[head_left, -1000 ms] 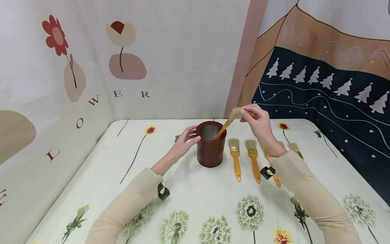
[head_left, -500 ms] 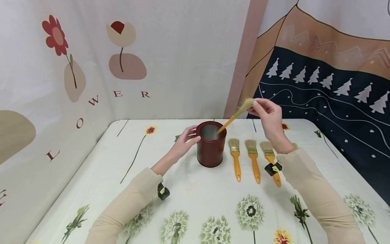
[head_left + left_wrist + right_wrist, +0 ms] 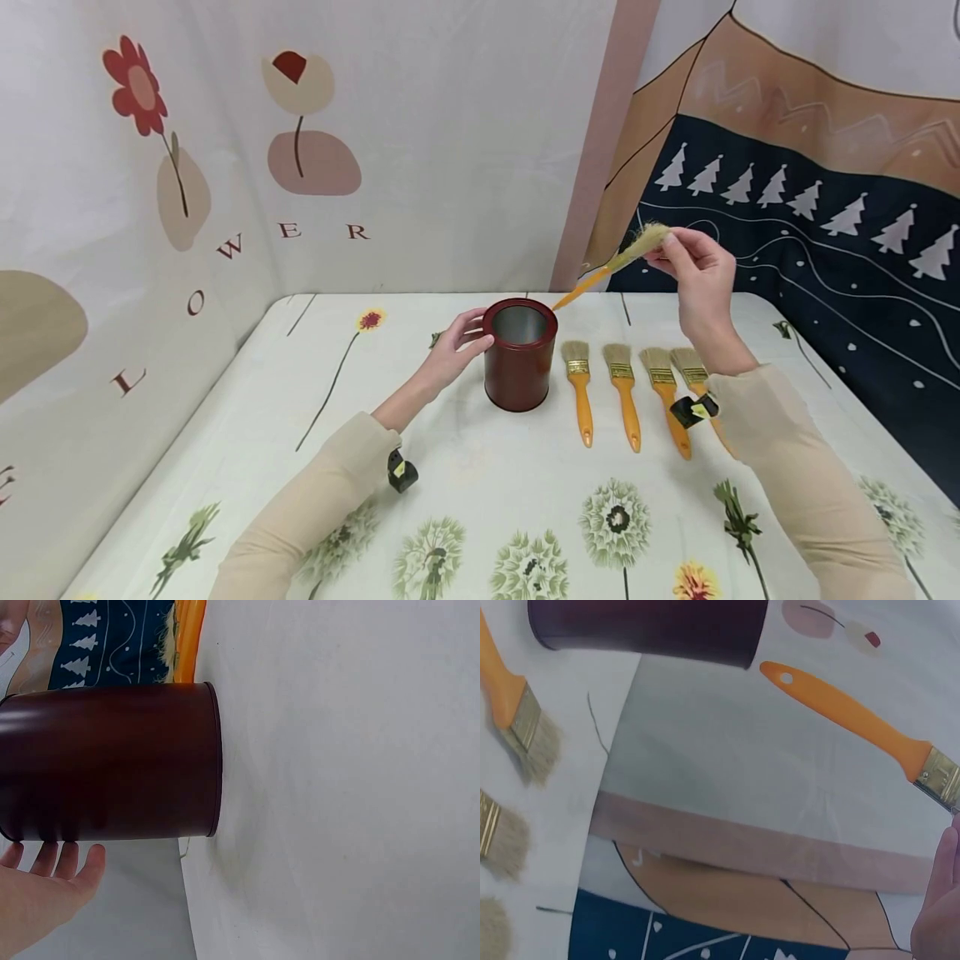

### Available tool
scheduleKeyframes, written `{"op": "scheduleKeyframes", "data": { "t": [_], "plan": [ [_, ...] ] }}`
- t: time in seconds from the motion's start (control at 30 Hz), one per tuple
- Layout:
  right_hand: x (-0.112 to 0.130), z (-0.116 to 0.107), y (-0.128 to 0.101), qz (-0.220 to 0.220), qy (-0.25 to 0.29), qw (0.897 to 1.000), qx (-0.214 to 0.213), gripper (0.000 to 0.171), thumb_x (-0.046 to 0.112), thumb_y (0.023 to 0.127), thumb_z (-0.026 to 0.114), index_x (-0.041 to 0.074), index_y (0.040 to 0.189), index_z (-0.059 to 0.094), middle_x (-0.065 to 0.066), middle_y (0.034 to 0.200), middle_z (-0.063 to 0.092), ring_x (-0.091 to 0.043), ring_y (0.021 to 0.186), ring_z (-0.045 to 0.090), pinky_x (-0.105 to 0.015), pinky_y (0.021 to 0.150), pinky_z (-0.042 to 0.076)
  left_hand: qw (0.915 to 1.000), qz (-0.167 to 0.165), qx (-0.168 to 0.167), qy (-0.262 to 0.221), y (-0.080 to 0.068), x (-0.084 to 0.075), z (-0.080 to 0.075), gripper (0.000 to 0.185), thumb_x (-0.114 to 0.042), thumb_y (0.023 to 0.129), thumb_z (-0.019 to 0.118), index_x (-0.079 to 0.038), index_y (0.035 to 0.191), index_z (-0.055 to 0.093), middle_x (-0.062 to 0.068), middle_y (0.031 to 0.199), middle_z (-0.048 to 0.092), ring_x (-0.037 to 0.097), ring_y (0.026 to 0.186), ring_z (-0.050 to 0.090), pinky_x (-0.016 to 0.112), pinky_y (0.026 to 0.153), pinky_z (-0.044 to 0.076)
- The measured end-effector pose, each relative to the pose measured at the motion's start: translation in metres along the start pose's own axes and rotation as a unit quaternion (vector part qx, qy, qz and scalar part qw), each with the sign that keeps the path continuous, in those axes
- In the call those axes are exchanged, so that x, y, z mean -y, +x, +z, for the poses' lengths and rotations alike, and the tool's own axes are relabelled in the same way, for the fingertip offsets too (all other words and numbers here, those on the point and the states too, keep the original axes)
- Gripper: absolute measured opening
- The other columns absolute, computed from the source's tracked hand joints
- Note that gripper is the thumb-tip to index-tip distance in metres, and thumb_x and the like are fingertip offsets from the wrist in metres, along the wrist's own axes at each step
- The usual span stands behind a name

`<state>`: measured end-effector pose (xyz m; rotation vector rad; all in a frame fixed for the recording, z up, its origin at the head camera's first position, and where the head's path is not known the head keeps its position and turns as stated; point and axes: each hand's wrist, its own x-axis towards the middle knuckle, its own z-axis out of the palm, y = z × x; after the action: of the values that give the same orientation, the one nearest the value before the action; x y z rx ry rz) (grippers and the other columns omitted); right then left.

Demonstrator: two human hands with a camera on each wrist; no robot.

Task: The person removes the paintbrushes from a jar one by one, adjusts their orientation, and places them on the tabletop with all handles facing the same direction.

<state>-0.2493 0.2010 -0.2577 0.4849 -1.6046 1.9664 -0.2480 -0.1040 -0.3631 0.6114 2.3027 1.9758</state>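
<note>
A dark red round can [image 3: 517, 375] stands upright with its top open, showing a grey inside. My left hand [image 3: 453, 346] rests against its left side near the rim, fingers extended; the left wrist view shows the fingertips [image 3: 67, 859] right at the can's side. My right hand [image 3: 697, 279] pinches a paintbrush [image 3: 585, 285] by its bristle end. The orange handle points down and left, its tip beside the can's right rim in the head view. In the right wrist view, the brush's handle [image 3: 847, 712] shows whole, while the bristles are out of frame.
Several similar paintbrushes, among them the nearest one [image 3: 579, 396], lie in a row right of the can, bristles toward the back. My right sleeve [image 3: 787, 450] hides part of the rightmost. A patterned cloth [image 3: 465, 500] covers the table; printed fabric walls [image 3: 450, 125] rise behind.
My right hand has moved up and to the right, drawing the paintbrush's handle out of the can's mouth to outside its rim. The left hand and the can have stayed in place.
</note>
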Motion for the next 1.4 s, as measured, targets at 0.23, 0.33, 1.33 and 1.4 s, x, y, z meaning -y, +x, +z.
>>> {"op": "scheduleKeyframes", "data": {
  "t": [0.23,0.33,1.33,1.4],
  "plan": [
    [0.002,-0.014,0.002,0.008,-0.02,0.999,-0.025,0.017,0.01,0.083,0.06,-0.002,0.095,0.063,-0.011,0.089,0.061,-0.018,0.075,0.059,-0.02,0.072,0.047,1.0,-0.002,-0.003,-0.005,0.0,0.0,0.0,0.048,-0.019,0.088,0.055,-0.011,0.132,0.035,0.01,0.127,0.042,0.022,0.116,0.039,0.039,0.091,0.037],
    [0.0,-0.021,0.002,0.015,-0.035,0.999,-0.035,0.017,0.011,0.083,0.061,-0.001,0.094,0.064,-0.01,0.087,0.061,-0.018,0.074,0.058,-0.019,0.071,0.047,1.0,-0.006,-0.004,-0.005,0.0,0.0,0.0,0.048,-0.019,0.088,0.055,-0.013,0.132,0.036,0.009,0.127,0.042,0.021,0.116,0.04,0.038,0.091,0.037],
    [-0.013,-0.079,0.001,0.098,-0.201,0.971,-0.081,0.017,0.023,0.084,0.059,0.009,0.092,0.062,0.0,0.089,0.055,-0.008,0.077,0.055,-0.012,0.071,0.045,0.9996,-0.027,0.008,0.002,-0.009,-0.028,0.003,0.049,-0.013,0.09,0.052,-0.004,0.134,0.031,0.016,0.13,0.038,0.027,0.118,0.036,0.04,0.093,0.035],
    [-0.014,-0.083,0.001,0.102,-0.211,0.969,-0.082,0.017,0.023,0.084,0.059,0.009,0.092,0.062,0.0,0.088,0.054,-0.008,0.077,0.054,-0.012,0.07,0.044,0.9996,-0.027,0.007,0.004,-0.009,-0.027,0.003,0.049,-0.013,0.09,0.051,-0.004,0.134,0.03,0.016,0.13,0.038,0.028,0.118,0.036,0.04,0.093,0.035]
  ]
}}
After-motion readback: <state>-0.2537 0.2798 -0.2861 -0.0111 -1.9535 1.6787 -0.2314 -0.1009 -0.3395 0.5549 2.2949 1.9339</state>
